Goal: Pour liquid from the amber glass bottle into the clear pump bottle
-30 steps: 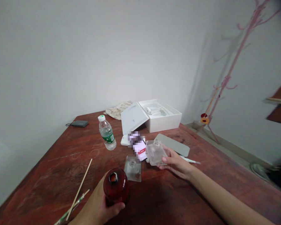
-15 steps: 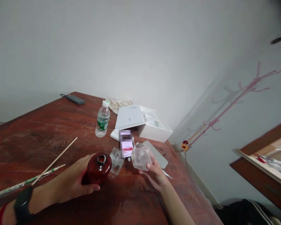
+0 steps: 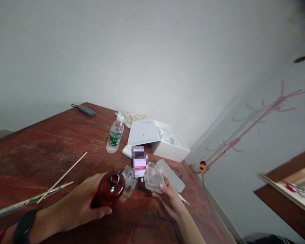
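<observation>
My left hand [image 3: 91, 198] is wrapped round a brown glass bottle [image 3: 111, 190] whose open mouth faces up. In my right hand [image 3: 167, 195] is a clear, frosted box-shaped piece [image 3: 154, 177], pinched at its near side with the thumb. Between the two hands another clear plastic piece [image 3: 129, 181] lies on the table. A phone [image 3: 139, 163] with a lit screen is just behind these pieces. Past my right hand lies a grey flat slab [image 3: 176, 179], with a thin white pen-like stick [image 3: 184, 199] by its near edge.
A water bottle [image 3: 115, 135] stands behind my left hand. The open white box [image 3: 171, 145] and a cloth [image 3: 132, 117] lie near the wall. Thin wooden sticks [image 3: 66, 174] rest at left, some in a clear wrapper. A grey power bank [image 3: 85, 110] sits at the back corner.
The whole scene has shifted slightly down and right in the view. Both hands keep their hold on the brown bottle and the clear box-shaped piece.
</observation>
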### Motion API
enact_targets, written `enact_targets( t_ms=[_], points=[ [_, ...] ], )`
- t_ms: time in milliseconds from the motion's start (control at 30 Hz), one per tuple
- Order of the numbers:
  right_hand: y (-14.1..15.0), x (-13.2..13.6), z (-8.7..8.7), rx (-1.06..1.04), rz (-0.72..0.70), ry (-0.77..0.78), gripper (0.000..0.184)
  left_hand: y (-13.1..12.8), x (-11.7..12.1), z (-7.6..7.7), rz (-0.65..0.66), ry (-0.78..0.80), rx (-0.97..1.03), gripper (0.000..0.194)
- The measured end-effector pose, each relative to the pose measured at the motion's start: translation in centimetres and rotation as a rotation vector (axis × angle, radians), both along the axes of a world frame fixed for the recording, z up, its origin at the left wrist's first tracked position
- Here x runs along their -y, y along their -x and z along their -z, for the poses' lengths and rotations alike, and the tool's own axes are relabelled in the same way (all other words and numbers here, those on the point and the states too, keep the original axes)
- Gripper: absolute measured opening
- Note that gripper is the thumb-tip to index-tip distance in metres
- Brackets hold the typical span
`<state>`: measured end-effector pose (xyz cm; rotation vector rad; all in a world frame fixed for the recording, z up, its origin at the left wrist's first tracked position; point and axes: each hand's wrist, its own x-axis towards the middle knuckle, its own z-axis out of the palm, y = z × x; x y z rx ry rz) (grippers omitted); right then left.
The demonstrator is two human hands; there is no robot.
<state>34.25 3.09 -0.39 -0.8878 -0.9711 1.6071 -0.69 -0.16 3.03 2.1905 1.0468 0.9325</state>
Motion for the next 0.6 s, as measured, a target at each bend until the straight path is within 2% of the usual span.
enact_targets(
  t_ms=[133,267,400,533,600],
  points=[
    [0.2,-0.1,0.1,-0.004,0.033,0.014,0.067,-0.1,0.2,-0.3,-0.001,0.016,0.021,0.05],
    [0.3,-0.2,0.1,-0.009,0.082,0.012,0.068,0.0,-0.1,0.3,0.062,0.044,0.033,0.042],
    [0.4,-0.3,0.0,0.0,0.109,0.006,0.07,0.1,-0.2,0.5,0.044,-0.001,0.044,0.055],
    [0.5,-0.3,0.0,0.0,0.094,0.001,0.065,-0.3,0.2,-0.3,0.056,0.04,0.078,0.036],
    [0.5,-0.3,0.0,0.003,0.089,-0.005,0.065,-0.3,0.3,-0.5,0.058,0.048,0.09,0.032]
  ],
)
